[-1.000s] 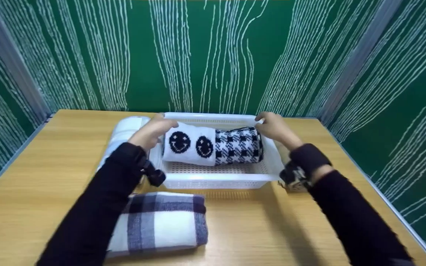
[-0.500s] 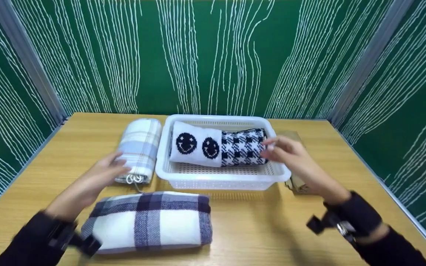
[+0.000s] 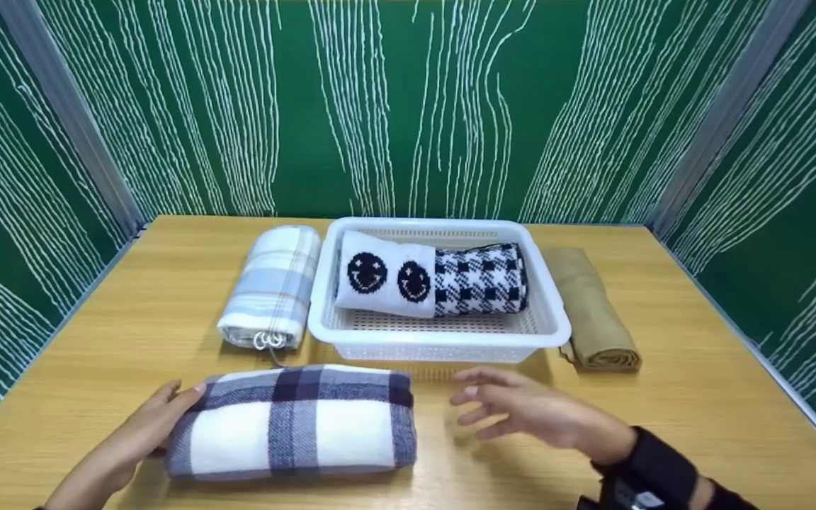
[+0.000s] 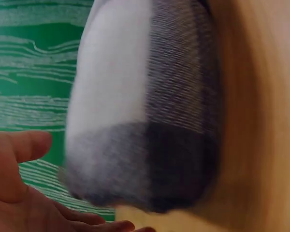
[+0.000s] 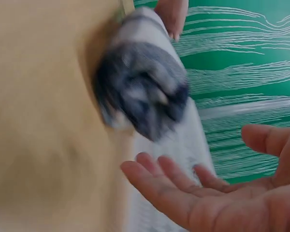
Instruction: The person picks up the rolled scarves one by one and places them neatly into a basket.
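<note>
A rolled plaid scarf or blanket (image 3: 295, 425) in white, grey and dark purple lies across the front of the table. At its left end is my left hand (image 3: 128, 439), thumb and fingers spread around that end; the left wrist view shows the hand (image 4: 29, 183) open beside the roll (image 4: 116, 87). My right hand (image 3: 542, 411) hovers off the right end, palm turned toward it, fingers loosely extended and holding nothing. In the right wrist view the roll's spiral end (image 5: 145, 92) faces the spread fingers (image 5: 159, 193). Behind it, a white basket (image 3: 436, 340) holds a roll with smiley faces (image 3: 387, 276) and a black-and-white houndstooth roll (image 3: 480, 280).
Left of the basket lies a white and light-blue checked roll (image 3: 271, 283) with white rings at its near end. A tan cloth roll (image 3: 592, 312) lies to the right of the basket. Green walls (image 3: 443, 106) with white streaks border the wooden table (image 3: 705, 397).
Both hands have left the basket and its two rolls and come back toward me, the left to the plaid roll's left end, the right near its right end. The view has shifted slightly.
</note>
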### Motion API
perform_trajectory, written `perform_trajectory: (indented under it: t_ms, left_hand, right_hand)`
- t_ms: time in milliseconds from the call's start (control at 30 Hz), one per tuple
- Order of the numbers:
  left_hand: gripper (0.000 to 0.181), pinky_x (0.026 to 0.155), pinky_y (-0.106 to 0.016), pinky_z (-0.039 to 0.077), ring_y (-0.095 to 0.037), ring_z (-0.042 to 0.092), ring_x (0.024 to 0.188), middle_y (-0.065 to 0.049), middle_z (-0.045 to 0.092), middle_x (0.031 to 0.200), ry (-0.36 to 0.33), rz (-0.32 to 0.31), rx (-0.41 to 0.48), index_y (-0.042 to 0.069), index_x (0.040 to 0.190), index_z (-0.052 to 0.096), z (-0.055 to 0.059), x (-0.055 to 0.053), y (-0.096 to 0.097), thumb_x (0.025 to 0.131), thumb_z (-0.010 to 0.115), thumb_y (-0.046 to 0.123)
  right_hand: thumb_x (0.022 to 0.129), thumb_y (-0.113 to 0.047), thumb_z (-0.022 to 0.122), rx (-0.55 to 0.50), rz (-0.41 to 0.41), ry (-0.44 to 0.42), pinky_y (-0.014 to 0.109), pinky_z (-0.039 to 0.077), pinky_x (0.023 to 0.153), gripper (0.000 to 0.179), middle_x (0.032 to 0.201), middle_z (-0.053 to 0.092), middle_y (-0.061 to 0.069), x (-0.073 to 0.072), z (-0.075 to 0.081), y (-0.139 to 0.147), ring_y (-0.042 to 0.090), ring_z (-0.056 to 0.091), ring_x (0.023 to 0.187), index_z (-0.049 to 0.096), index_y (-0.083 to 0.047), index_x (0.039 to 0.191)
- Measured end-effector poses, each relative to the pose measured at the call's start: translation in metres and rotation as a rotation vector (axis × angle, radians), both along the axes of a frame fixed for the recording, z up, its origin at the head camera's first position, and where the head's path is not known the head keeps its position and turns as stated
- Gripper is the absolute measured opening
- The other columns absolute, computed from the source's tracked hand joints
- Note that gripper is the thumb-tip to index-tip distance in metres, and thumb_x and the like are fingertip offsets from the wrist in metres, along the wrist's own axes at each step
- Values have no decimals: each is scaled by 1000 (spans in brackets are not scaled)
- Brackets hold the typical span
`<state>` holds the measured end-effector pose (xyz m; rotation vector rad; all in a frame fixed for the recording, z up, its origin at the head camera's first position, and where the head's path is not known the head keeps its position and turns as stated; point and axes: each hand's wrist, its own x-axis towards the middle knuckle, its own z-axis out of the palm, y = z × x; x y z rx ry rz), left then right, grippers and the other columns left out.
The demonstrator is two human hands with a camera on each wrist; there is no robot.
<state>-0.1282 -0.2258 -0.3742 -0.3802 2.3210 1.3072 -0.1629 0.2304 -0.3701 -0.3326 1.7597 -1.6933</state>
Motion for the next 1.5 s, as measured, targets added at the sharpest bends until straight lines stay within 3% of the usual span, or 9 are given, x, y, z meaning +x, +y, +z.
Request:
perform_trajectory:
  t_ms: [133, 267, 467, 633, 767, 833, 1067, 1367, 1500]
  left_hand:
    - [96, 100, -64, 29, -55, 19, 129, -41, 2, 144, -72, 37, 84, -15, 144, -1, -10, -1, 0, 95, 29, 62]
    - [97, 104, -64, 22, -52, 18, 130, -39, 6, 145, -101, 75, 155, -13, 145, 1, -15, -2, 2, 94, 30, 64]
    - [98, 108, -63, 12, -50, 8, 134, -37, -5, 147, -61, 143, 285, -10, 147, -2, -23, 0, 7, 94, 36, 63]
    - [95, 109, -59, 1, -49, -1, 136, -36, -9, 148, -27, 169, 336, -9, 147, -4, -29, 1, 11, 95, 36, 60]
    - [89, 110, -57, -1, -48, 1, 137, -35, -4, 149, 6, 179, 353, -9, 147, -2, -32, 2, 14, 97, 33, 56]
    - [85, 110, -57, 1, -47, 5, 136, -35, 0, 149, 16, 178, 360, -9, 148, 0, -34, 2, 15, 99, 32, 53]
    - [69, 106, -59, 18, -47, 22, 129, -34, 20, 141, 56, 149, 327, -11, 147, 7, -38, 3, 16, 102, 29, 37]
    - [68, 108, -55, 21, -45, 23, 130, -35, 18, 142, 70, 185, 342, -16, 144, 1, -40, 2, 21, 103, 32, 29]
    - [68, 110, -55, 16, -45, 19, 132, -35, 16, 144, 66, 194, 367, -17, 144, -1, -39, 3, 21, 104, 31, 27]
  right_hand:
    - [96, -22, 52, -44, -26, -134, 53, 45, 92, 63, 131, 45, 28, 3, -14, -13, 41, 54, 111, 22, 8, 142]
    - [95, -24, 53, -47, -36, -182, 52, 46, 92, 64, 129, 46, 28, 4, -25, -24, 38, 56, 108, 22, 6, 142]
    - [97, -36, 50, -123, -17, -245, 55, 44, 94, 54, 125, 46, 27, 5, -35, -40, 38, 53, 110, 34, 2, 131]
    - [95, -40, 53, -202, -33, -298, 55, 44, 93, 45, 113, 47, 19, 5, -39, -55, 35, 52, 105, 45, -5, 123]
    - [93, -42, 57, -190, -79, -313, 50, 48, 89, 34, 95, 45, 7, 5, -40, -66, 24, 49, 91, 48, -10, 101]
    - [92, -42, 58, -178, -89, -308, 46, 49, 86, 33, 93, 44, 6, 5, -40, -71, 22, 47, 88, 47, -11, 99]
    - [93, -35, 57, -167, -107, -280, 39, 51, 81, 45, 108, 48, 15, 6, -40, -80, 26, 47, 93, 46, -5, 124]
    - [91, -24, 59, -200, -199, -333, 55, 45, 89, 54, 122, 43, 20, 8, -39, -84, 36, 44, 108, 37, -6, 138]
    - [90, -23, 59, -212, -215, -332, 56, 44, 90, 56, 127, 41, 20, 7, -38, -85, 38, 43, 110, 37, -5, 138]
